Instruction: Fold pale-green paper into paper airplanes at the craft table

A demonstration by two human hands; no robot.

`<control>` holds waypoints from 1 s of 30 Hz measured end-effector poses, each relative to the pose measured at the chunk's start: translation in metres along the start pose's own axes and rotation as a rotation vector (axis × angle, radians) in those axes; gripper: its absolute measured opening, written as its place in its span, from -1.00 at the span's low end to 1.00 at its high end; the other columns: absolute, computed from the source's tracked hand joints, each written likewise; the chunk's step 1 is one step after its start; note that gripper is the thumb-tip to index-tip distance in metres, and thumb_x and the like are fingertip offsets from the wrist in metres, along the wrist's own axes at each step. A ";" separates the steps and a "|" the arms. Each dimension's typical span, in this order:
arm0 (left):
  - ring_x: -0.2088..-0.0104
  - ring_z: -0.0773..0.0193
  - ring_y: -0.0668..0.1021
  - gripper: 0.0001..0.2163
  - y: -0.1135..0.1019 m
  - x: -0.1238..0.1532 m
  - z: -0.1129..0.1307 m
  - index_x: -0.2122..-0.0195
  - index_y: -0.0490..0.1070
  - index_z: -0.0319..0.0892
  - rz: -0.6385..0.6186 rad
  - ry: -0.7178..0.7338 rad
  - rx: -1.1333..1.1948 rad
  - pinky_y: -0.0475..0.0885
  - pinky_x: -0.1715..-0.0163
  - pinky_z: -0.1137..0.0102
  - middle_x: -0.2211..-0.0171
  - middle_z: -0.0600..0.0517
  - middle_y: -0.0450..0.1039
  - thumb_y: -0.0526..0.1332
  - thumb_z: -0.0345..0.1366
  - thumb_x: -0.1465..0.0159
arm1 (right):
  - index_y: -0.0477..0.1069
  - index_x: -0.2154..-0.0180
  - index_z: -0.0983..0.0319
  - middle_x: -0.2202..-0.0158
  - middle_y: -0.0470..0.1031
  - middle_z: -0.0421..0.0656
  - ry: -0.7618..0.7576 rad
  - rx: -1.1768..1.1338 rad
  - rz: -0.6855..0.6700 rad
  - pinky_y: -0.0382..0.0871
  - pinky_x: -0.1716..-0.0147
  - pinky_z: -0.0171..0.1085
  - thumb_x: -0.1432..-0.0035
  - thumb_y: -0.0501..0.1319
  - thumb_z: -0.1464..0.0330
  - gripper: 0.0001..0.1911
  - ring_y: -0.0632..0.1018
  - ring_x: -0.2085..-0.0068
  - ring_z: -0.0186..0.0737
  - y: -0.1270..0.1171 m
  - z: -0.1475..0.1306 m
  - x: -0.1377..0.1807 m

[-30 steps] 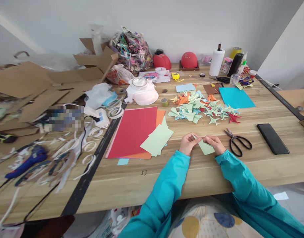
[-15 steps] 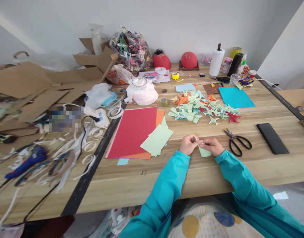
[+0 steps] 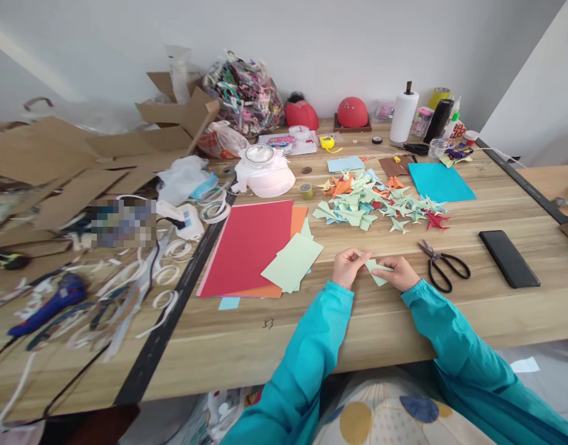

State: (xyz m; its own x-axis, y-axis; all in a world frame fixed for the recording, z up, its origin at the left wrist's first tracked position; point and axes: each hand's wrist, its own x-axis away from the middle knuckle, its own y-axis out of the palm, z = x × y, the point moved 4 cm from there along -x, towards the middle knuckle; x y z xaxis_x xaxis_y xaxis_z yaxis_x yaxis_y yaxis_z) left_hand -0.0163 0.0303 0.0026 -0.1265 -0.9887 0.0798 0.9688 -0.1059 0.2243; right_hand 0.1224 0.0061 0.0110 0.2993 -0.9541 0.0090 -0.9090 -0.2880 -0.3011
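Observation:
My left hand (image 3: 347,267) and my right hand (image 3: 399,272) both pinch a small pale green folded paper (image 3: 375,271) just above the wooden table (image 3: 381,321). Fingers of each hand are closed on its edges. Pale green paper squares (image 3: 293,262) lie to the left of my hands, partly on red and orange sheets (image 3: 249,246). A pile of folded paper shapes (image 3: 374,201) in green, orange and red lies beyond my hands. Black scissors (image 3: 444,264) rest just right of my right hand.
A black phone (image 3: 508,250) lies at the right, a blue sheet (image 3: 440,182) beyond it. Cardboard pieces (image 3: 70,161), tape rolls (image 3: 172,253) and a blue glue gun (image 3: 45,306) cover the left side. A paper towel roll (image 3: 403,116), bottles and red domes stand at the back.
The green paper has been folded smaller and turned between my fingers; my hands have shifted slightly while staying in the same spot.

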 end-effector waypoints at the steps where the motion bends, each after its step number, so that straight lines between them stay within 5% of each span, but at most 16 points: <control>1: 0.67 0.45 0.36 -0.74 0.000 0.000 0.000 0.62 0.38 -0.24 0.012 0.010 0.013 0.25 0.59 0.50 0.72 0.14 0.34 0.37 -0.17 0.10 | 0.34 0.62 0.29 0.66 0.30 -0.25 -0.003 0.017 0.021 0.11 0.57 -0.37 0.06 0.24 0.07 -0.59 0.26 0.58 -0.41 -0.001 0.000 0.000; 10: 0.59 0.42 0.43 -0.72 -0.002 0.000 -0.001 0.59 0.36 -0.23 0.139 -0.089 0.257 0.34 0.55 0.49 0.64 0.14 0.38 0.40 -0.17 0.16 | 0.41 0.58 0.27 0.65 0.41 -0.20 0.037 -0.086 0.133 0.29 0.53 -0.34 0.02 0.20 0.06 -0.60 0.41 0.55 -0.31 -0.008 0.004 0.000; 16: 0.51 0.31 0.50 -0.65 0.007 0.003 -0.007 0.49 0.43 -0.26 -0.019 -0.159 0.277 0.45 0.50 0.39 0.55 0.07 0.47 0.47 -0.31 0.32 | 0.43 0.57 0.27 0.64 0.40 -0.20 0.054 -0.197 0.144 0.33 0.57 -0.33 0.06 0.24 0.05 -0.61 0.41 0.57 -0.32 -0.009 0.001 0.000; 23: 0.54 0.29 0.49 -0.70 0.009 0.004 -0.008 0.58 0.42 -0.28 -0.061 -0.123 0.216 0.46 0.56 0.37 0.60 0.07 0.43 0.45 -0.26 0.28 | 0.42 0.57 0.27 0.62 0.41 -0.19 0.073 -0.261 0.139 0.35 0.58 -0.34 0.00 0.16 0.01 -0.55 0.42 0.55 -0.32 -0.006 0.001 0.001; 30: 0.64 0.32 0.47 -0.70 0.006 0.004 -0.004 0.57 0.41 -0.26 0.030 -0.090 0.131 0.42 0.59 0.39 0.67 0.10 0.41 0.46 -0.29 0.29 | 0.38 0.47 0.27 0.61 0.45 -0.21 0.098 -0.215 0.140 0.37 0.57 -0.30 0.34 0.42 0.19 -0.61 0.47 0.57 -0.26 -0.003 0.004 -0.001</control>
State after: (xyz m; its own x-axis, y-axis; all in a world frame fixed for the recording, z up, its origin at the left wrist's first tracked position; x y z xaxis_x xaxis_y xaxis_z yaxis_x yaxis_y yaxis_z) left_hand -0.0101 0.0253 0.0005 -0.1218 -0.9772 0.1737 0.9370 -0.0556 0.3448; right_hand 0.1263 0.0082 0.0078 0.1466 -0.9862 0.0767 -0.9833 -0.1537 -0.0970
